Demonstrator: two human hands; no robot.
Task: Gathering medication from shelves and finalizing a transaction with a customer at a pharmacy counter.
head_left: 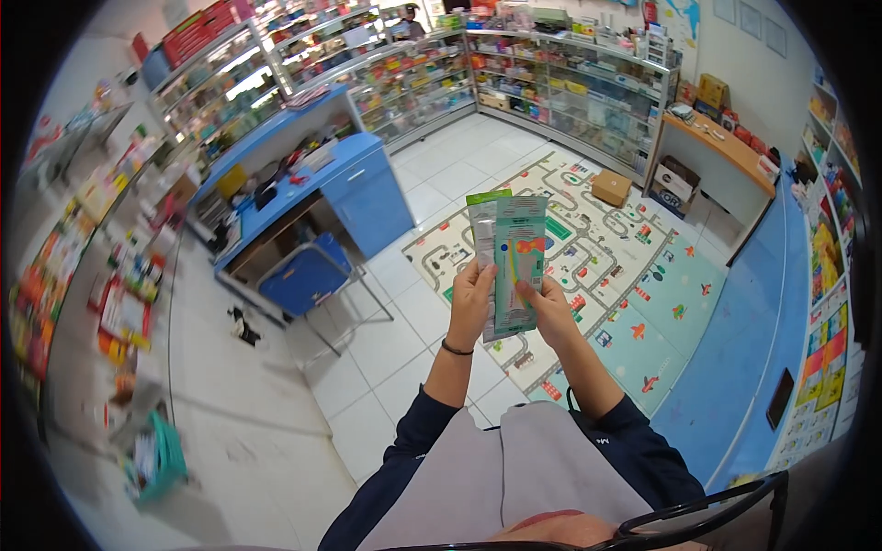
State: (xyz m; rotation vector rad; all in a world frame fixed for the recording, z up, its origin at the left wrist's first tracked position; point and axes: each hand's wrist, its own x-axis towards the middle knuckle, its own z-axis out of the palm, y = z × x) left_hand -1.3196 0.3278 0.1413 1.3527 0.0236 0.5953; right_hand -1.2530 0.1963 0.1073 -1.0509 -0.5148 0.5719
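Observation:
Two slim, flat packets are held up in front of me, one partly over the other. My left hand (pixel 472 296) grips a silvery packet with a green top edge (pixel 484 237) by its left side, thumb on the front. My right hand (pixel 548 310) pinches the teal printed packet (pixel 518 268) near its lower right, thumb across its face. The teal packet overlaps the silvery one and hides much of it. Both packets bear writing too small to tell. A dark band circles my left wrist.
A play mat with printed roads (pixel 599 262) covers tiles ahead, with a cardboard box (pixel 611 188) on it. To the left stand a blue desk (pixel 365 186) and a blue folding chair (pixel 306 275). Glass display cases (pixel 572 89) line the back; a teal basket (pixel 160 458) stands lower left.

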